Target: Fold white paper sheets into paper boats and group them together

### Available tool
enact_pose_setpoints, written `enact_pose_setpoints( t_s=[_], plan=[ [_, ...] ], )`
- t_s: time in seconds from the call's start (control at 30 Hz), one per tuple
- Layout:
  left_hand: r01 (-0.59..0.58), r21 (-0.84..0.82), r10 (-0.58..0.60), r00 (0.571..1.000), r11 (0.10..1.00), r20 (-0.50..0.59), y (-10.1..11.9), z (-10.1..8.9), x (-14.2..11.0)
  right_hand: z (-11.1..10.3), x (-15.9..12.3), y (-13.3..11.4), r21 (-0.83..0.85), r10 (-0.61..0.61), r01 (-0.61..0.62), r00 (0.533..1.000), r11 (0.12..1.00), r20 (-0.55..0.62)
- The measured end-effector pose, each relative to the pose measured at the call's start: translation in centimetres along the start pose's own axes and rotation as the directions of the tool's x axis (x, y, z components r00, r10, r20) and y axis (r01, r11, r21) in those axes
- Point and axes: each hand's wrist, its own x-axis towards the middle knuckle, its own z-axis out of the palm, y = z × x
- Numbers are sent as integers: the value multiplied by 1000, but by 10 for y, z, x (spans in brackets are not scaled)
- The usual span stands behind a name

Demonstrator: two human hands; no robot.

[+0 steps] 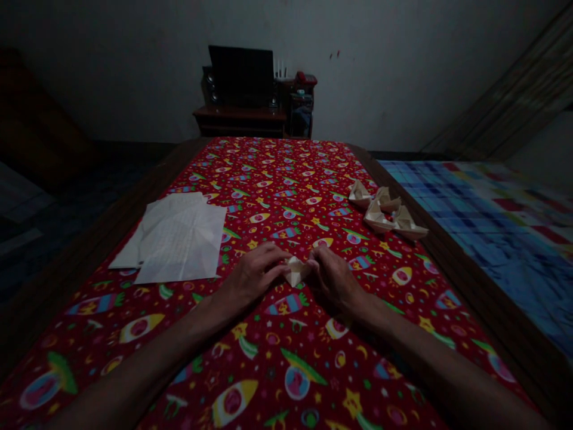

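Observation:
A small folded piece of pale paper [296, 272] lies on the red rocket-patterned cloth [286, 358] between my two hands. My left hand [253, 276] presses on its left side with fingers curled together. My right hand [333, 278] pinches its right side, fingers closed on the paper. Both forearms rest on the cloth.
Several flat white paper sheets [176, 237] lie to the left. Several finished folded paper shapes [387, 214] sit at the right edge of the cloth. A blue checked mattress [492, 227] lies to the right. A dark desk with a monitor [244, 89] stands by the far wall.

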Motion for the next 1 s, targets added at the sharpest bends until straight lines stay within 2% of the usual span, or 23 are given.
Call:
enact_pose_setpoints(
  t_s=[0.27, 0.47, 0.67, 0.87, 1.0],
  plan=[
    [39, 59, -37, 999, 998, -27, -3, 2, -4, 0, 0, 4, 19, -116, 115, 992, 993, 55],
    [214, 181, -203, 976, 960, -76, -5, -3, -7, -11, -8, 7, 24, 79, -80, 996, 997, 35],
    [372, 178, -369, 928, 911, -55, -2, -9, -3, -11, -8, 8, -5, 86, -86, 994, 996, 72],
    [326, 103, -323, 945, 940, -47, 1, -6, -2, -10, -2, 0, 8, 138, -141, 981, 990, 136],
    [304, 167, -298, 953, 938, -62, 5, -3, -3, -10, 0, -4, 20, 169, -176, 965, 984, 199]
  ],
)
